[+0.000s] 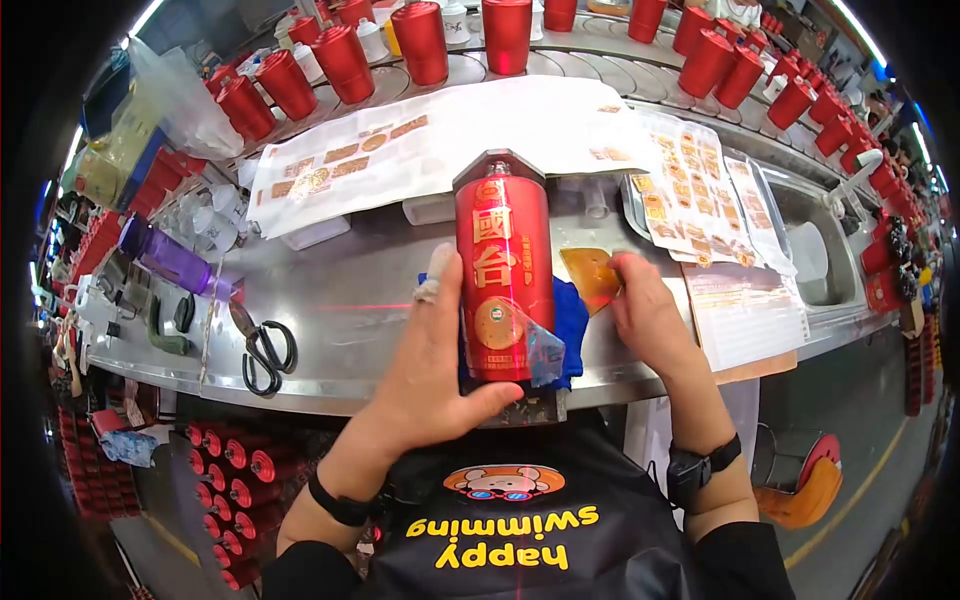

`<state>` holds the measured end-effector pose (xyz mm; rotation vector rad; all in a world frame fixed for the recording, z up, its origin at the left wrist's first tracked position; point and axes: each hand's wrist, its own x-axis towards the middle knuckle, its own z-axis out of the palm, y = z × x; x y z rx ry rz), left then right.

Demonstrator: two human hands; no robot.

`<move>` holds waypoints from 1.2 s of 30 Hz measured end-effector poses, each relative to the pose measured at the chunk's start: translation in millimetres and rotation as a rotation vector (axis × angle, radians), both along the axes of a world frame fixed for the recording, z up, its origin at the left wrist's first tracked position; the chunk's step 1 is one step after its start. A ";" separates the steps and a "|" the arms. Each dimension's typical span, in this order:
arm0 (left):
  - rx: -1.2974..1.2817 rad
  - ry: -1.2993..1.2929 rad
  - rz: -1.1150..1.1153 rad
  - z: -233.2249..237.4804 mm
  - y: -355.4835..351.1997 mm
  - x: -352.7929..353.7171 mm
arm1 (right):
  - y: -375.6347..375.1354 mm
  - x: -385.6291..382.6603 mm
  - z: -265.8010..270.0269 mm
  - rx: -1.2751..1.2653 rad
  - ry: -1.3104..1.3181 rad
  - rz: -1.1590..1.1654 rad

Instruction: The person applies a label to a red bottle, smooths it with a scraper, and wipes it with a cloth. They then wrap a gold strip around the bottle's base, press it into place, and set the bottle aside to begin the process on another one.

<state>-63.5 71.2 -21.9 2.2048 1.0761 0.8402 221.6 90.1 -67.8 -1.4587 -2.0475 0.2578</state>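
A red bottle (508, 225) with gold characters and a round gold emblem lies on a blue cloth (571, 325), its neck pointing away from me. My left hand (425, 370) grips it, fingers along its left side and thumb across its lower end. Whitish tape wraps one of the fingers. A clear film (543, 352) clings to the bottle's lower right, with a loose corner sticking out. In my right hand (648, 308), an amber, translucent flat scraper (588, 275) is pinched between thumb and fingers, to the right of the bottle and apart from it.
Black-handled scissors (265, 350) and a purple bottle (165, 255) lie left. White sheets (450, 130) of gold decals stretch behind; more decal sheets (700, 190) sit right, beside a sink (835, 240). Red bottles (420, 42) line a conveyor (545, 85) at the back.
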 end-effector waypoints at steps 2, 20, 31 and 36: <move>0.184 0.151 0.055 -5.0 -9.0 8.5 | -4.5 -1.8 5.3 0.120 0.044 0.040; 0.342 0.116 0.128 -16.8 -6.7 11.8 | -52.7 -56.4 48.2 0.259 0.306 0.261; 0.198 -0.079 0.109 -35.3 -8.5 6.6 | -40.2 -48.7 56.1 -0.040 0.598 0.103; 0.607 -0.008 0.104 -37.7 -21.4 -0.7 | -35.2 -40.7 47.2 -0.138 0.710 0.077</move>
